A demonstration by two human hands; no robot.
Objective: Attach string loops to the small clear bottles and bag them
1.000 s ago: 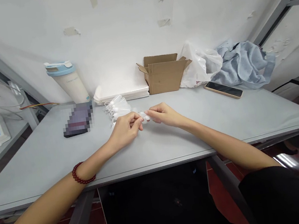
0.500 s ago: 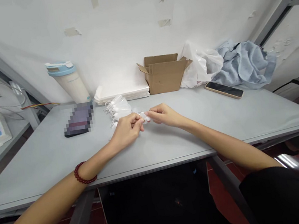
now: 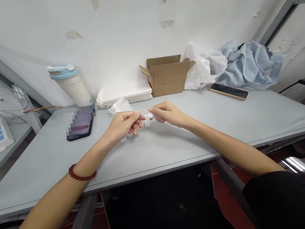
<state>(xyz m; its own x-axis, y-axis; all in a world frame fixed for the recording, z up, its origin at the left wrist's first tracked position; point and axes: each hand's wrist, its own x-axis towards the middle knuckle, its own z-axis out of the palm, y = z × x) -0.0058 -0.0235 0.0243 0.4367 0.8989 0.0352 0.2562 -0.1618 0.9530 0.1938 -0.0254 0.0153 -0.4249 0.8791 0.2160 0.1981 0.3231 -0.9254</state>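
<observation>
Between my two hands, just above the table, is a small white and clear plastic piece (image 3: 147, 116). My left hand (image 3: 125, 124) pinches its left end between thumb and fingertips. The thumb and bent forefinger of my right hand (image 3: 169, 113) close on its right end. A pile of similar white pieces with thin wire-like loops (image 3: 119, 106) lies behind my left hand, which partly hides it. More pale, translucent pieces show just under that hand. The held piece is too small and covered to make out its exact kind.
Along the wall stand a tumbler with a blue lid (image 3: 70, 84), a stack of white trays or sheets (image 3: 126, 93), an open cardboard box (image 3: 168, 78), a white plastic bag (image 3: 204, 64) and a bluish cloth (image 3: 250, 63). Phones lie at left (image 3: 81, 123) and right (image 3: 228, 91).
Both hands have risen slightly and turned, still pinching the small plastic piece. More of the piece now shows between the fingertips. My left wrist has shifted a little to the left.
</observation>
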